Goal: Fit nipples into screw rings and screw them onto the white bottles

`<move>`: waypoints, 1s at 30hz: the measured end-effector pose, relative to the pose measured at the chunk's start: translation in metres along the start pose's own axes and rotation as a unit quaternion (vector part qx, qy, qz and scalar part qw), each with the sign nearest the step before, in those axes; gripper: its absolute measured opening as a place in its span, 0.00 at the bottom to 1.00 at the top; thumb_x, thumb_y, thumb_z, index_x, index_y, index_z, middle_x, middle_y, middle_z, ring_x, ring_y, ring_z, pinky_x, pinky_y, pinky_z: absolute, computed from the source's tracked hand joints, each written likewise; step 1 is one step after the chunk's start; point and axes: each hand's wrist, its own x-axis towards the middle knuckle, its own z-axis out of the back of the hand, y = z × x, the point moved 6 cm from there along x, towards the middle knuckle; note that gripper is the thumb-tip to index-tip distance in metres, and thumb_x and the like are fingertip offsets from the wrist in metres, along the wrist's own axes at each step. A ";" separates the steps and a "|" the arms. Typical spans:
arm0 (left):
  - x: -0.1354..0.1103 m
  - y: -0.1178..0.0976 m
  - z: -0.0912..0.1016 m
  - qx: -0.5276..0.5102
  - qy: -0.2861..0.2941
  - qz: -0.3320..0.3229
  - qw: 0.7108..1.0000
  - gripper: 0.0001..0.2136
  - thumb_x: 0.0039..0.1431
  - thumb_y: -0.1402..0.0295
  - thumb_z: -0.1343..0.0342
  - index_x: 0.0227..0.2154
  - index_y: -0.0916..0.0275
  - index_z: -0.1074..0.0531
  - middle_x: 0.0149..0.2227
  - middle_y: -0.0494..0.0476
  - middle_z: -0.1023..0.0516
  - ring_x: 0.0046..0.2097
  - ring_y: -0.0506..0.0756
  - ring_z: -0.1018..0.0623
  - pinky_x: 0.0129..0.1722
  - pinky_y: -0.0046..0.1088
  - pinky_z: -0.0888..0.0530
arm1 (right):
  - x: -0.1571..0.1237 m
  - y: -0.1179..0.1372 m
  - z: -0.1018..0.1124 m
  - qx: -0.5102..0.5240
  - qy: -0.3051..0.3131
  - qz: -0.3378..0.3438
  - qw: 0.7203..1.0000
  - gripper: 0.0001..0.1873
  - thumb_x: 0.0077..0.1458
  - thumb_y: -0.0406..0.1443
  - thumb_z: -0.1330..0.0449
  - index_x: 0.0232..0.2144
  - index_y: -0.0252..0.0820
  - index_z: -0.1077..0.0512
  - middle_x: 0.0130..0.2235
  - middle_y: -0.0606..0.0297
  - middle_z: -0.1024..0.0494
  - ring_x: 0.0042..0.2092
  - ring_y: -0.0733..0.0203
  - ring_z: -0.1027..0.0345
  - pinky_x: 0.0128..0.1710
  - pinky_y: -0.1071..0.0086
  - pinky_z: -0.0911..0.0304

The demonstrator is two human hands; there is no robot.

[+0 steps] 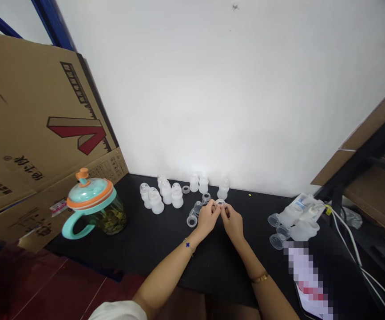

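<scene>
My left hand [207, 218] and my right hand [232, 221] meet over the black table [152, 240], fingertips pinched together on a small clear plastic ring [219, 202]. Just beyond the hands lie several loose clear rings and caps [195, 213]. A group of small white frosted bottles [165, 194] stands to the left, further back near the wall. One more white bottle [224, 189] stands right behind my fingers.
A glass jug with a teal and orange lid [94, 206] stands at the left. A big cardboard box [32, 133] leans behind it. A bag of clear plastic parts [295, 218] lies at the right beside white cables [352, 240] and a dark shelf frame.
</scene>
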 end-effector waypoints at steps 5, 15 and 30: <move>0.000 -0.001 0.000 0.001 0.006 0.004 1.000 0.13 0.66 0.58 0.52 0.28 0.58 0.38 0.19 0.45 0.34 0.21 0.50 0.33 0.25 0.26 0.43 | 0.001 0.000 0.001 -0.009 -0.006 0.001 1.000 0.25 0.65 0.52 0.55 0.36 0.43 0.26 0.22 0.68 0.29 0.23 0.61 0.35 0.25 0.72 0.49; -0.001 -0.004 0.001 0.017 0.005 -0.010 1.000 0.14 0.67 0.57 0.53 0.28 0.58 0.35 0.19 0.45 0.34 0.21 0.51 0.32 0.26 0.27 0.42 | 0.000 0.001 0.003 -0.016 -0.011 0.003 1.000 0.25 0.65 0.51 0.55 0.37 0.42 0.26 0.23 0.67 0.27 0.24 0.61 0.33 0.26 0.71 0.49; 0.001 -0.002 0.000 0.007 -0.008 -0.022 1.000 0.16 0.65 0.58 0.51 0.23 0.59 0.37 0.18 0.47 0.35 0.22 0.50 0.34 0.26 0.27 0.42 | 0.000 0.002 0.002 0.004 -0.009 -0.005 1.000 0.25 0.65 0.51 0.55 0.41 0.41 0.25 0.24 0.65 0.25 0.25 0.59 0.30 0.26 0.71 0.45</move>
